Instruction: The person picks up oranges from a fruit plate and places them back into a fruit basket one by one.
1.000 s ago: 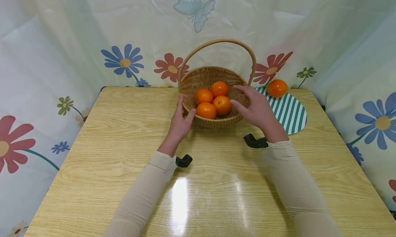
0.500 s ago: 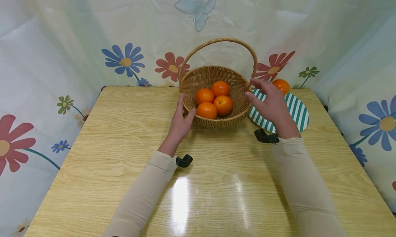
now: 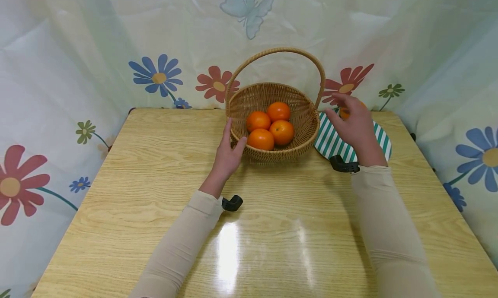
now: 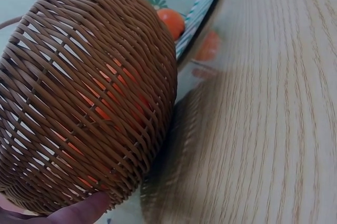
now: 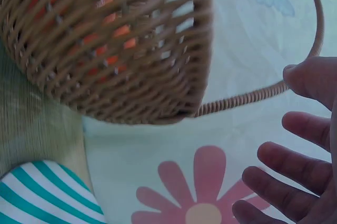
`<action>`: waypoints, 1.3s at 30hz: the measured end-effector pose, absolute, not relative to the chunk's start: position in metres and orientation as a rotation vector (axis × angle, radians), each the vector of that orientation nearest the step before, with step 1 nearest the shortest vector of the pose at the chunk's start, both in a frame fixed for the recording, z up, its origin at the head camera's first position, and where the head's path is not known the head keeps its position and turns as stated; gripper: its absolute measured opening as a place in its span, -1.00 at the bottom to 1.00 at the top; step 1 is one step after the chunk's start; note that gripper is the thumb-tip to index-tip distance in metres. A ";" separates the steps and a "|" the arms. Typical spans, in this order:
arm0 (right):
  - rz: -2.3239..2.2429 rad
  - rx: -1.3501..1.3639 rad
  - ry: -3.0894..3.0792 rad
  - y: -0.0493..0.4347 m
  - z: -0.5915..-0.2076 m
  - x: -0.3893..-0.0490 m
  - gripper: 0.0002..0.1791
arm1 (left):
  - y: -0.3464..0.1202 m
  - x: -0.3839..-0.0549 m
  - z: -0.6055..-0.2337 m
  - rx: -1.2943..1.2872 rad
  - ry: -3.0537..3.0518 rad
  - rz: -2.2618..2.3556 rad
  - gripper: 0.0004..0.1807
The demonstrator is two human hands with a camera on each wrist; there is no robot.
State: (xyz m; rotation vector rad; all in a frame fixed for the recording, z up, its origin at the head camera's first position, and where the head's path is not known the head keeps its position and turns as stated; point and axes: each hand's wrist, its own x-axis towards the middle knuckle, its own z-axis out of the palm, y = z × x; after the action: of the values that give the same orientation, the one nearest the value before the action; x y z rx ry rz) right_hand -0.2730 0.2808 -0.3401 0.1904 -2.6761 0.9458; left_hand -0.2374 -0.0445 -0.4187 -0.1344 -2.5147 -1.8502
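Note:
A wicker basket (image 3: 268, 153) with a tall arched handle stands at the back of the table, several oranges (image 3: 282, 132) inside. My left hand (image 3: 227, 157) rests against its front left side, fingers straight along the wall; the thumb (image 4: 87, 208) touches the weave in the left wrist view. My right hand (image 3: 355, 123) is raised over a round green-and-white striped plate (image 3: 330, 140), fingers spread and apart from the basket. Behind that hand, partly hidden, lies another orange (image 3: 344, 113) at the plate's far edge; the left wrist view shows this orange (image 4: 171, 23) beyond the basket.
The wooden table (image 3: 163, 168) reaches back to a flowered curtain (image 3: 186, 34) close behind the basket. The basket's handle (image 3: 282, 50) arches up in front of the curtain. A black wrist mount (image 3: 232, 203) sits on the left forearm, another on the right.
My right hand has moved from the basket's right rim outward to the right, over the striped plate, and now partly covers the orange there. The left hand stays against the basket.

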 end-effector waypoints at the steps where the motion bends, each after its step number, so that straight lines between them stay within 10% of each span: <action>1: 0.937 0.171 -2.684 0.282 -0.340 -0.274 -0.35 | -0.044 -0.237 -0.419 -0.128 -2.515 -1.849 -0.21; 39: 0.844 -0.263 -2.822 0.343 -0.374 -0.341 -0.25 | -0.044 -0.238 -0.423 -0.136 -2.500 -1.826 -0.22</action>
State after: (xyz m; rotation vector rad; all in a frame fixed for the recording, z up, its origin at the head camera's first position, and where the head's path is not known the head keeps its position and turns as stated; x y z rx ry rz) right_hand -0.3411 0.3430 -0.3741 -0.2630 -2.8217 0.8436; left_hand -0.2380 -0.0444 -0.4233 -0.1365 -2.5004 -1.8257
